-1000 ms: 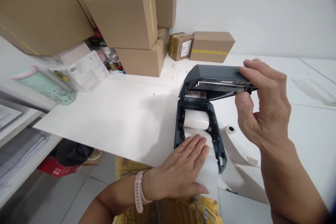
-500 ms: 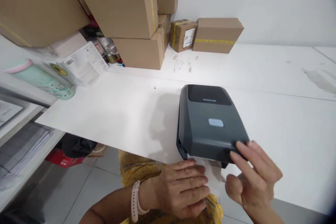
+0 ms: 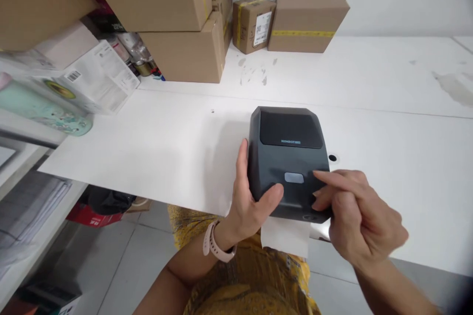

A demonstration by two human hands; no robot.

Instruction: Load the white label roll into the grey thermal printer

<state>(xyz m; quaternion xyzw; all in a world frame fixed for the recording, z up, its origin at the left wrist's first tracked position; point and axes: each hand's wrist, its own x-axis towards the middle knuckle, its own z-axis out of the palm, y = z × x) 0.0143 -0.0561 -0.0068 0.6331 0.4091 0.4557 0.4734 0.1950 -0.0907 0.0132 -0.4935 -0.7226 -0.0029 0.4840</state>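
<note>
A dark grey label printer [image 3: 284, 162] with a black window and a pale blue button [image 3: 294, 177] stands at the table's front edge. Its lid sits closed. White label paper [image 3: 285, 236] hangs from its front, over the edge. My left hand [image 3: 251, 202] grips the printer's left side, thumb on the lid and fingers along the side wall. My right hand [image 3: 364, 216] is at the right side, holding nothing. Its index finger stretches over the lid, just right of the button, and the others are partly curled. I cannot tell whether the index fingertip touches.
Cardboard boxes [image 3: 185, 56] are stacked at the back left, and two smaller taped boxes [image 3: 303, 22] stand against the wall. A white box [image 3: 105, 78] and a mint green bottle [image 3: 48, 108] are at the left. Behind my right hand is a round hole [image 3: 333, 158] in the table.
The printer's lid, ajar at the front before, has come down. My left hand went from the paper to the printer's left side. My right hand left the lid's front corner and moved beside the button.
</note>
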